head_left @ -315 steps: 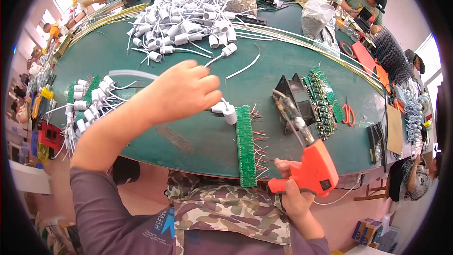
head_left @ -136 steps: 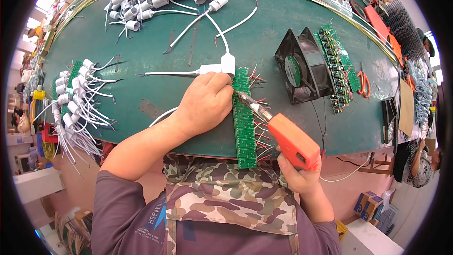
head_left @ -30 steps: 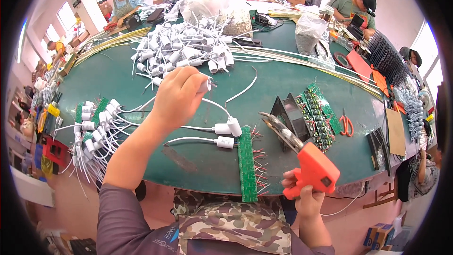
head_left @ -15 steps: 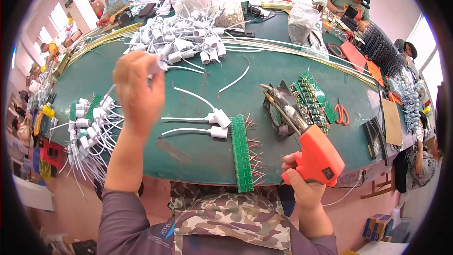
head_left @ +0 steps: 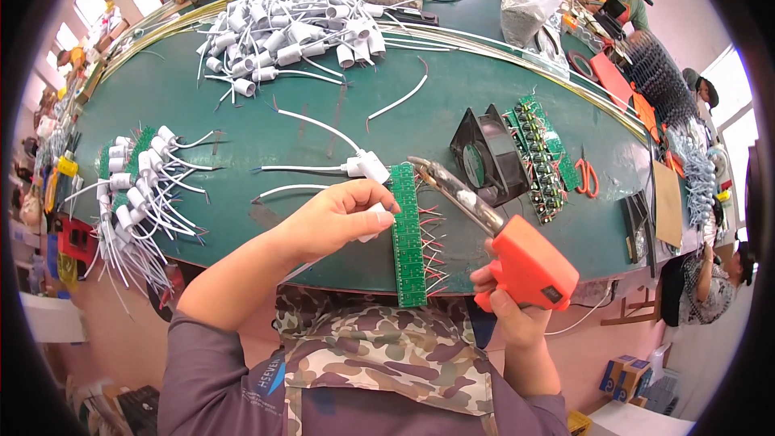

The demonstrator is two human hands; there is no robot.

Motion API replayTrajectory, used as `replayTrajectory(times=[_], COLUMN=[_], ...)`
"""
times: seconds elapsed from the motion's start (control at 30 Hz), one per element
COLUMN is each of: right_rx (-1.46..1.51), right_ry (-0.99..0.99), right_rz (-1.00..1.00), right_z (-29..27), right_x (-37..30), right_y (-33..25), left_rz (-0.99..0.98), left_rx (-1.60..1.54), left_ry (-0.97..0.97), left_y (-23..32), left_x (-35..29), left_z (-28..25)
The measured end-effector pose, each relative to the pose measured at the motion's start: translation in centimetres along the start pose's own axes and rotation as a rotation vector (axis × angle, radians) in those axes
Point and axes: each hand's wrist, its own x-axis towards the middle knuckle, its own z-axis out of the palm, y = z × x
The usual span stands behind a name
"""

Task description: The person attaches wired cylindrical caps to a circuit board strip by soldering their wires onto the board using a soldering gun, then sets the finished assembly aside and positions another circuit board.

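Note:
My left hand (head_left: pixel 343 214) pinches a white cylindrical housing with a white cable; the fingers partly hide it. It is held beside a long green circuit board strip (head_left: pixel 408 234), which has red and white wires along its right edge. My right hand (head_left: pixel 513 299) grips a red soldering gun (head_left: pixel 533 262). The gun's metal tip (head_left: pixel 420 165) is near the far end of the strip; touching or apart I cannot tell. Left of the strip lie similar white cabled housings (head_left: pixel 367 165), partly behind my left hand.
A large heap of white cabled housings (head_left: pixel 282 40) lies at the back. Finished-looking boards with housings (head_left: pixel 137 169) sit at left. A black fan (head_left: pixel 491 153), populated circuit boards (head_left: pixel 542 161) and orange scissors (head_left: pixel 588 178) are at right. Other people work across the table.
My left hand has come down from the upper left to the board strip with the white housing. The soldering gun's tip has moved left, toward the strip's far end.

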Motion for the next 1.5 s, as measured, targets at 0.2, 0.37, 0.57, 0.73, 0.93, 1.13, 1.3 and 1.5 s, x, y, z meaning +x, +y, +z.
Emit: replayTrajectory(times=[0.2,0.37,0.57,0.73,0.93,1.13,1.3,1.5], right_rx=[-0.076,-0.204,-0.237,-0.22,-0.296,-0.373,-0.435,-0.181], right_ry=[-0.06,-0.124,-0.164,-0.16,-0.209,-0.218,-0.255,0.005], right_rz=[-0.034,-0.068,-0.126,-0.131,-0.163,-0.185,-0.256,-0.104], right_z=[-1.4,-1.6,-1.7,-1.8,-2.3,-2.8,-2.5,-0.8], right_x=[-1.7,-1.6,-1.6,-1.7,-1.6,-1.9,-1.4,-1.3], right_y=[1.9,2.1,2.7,2.7,2.7,3.6,3.2,2.7], left_rz=[0.009,-0.084,-0.091,-0.097,-0.101,-0.074,-0.025,0.044], left_rx=[-0.132,-0.203,-0.214,-0.202,-0.173,-0.092,0.144,0.34], left_ry=[0.045,0.059,0.043,0.037,0.054,0.045,0.075,0.073], left_y=[0.1,0.5,0.6,0.6,0.8,0.7,0.6,0.4], left_x=[0.4,0.4,0.5,0.7,0.7,0.7,0.5,0.5], left_z=[-0.3,-0.4,-0.7,-0.8,-0.7,-0.9,-0.7,0.7])
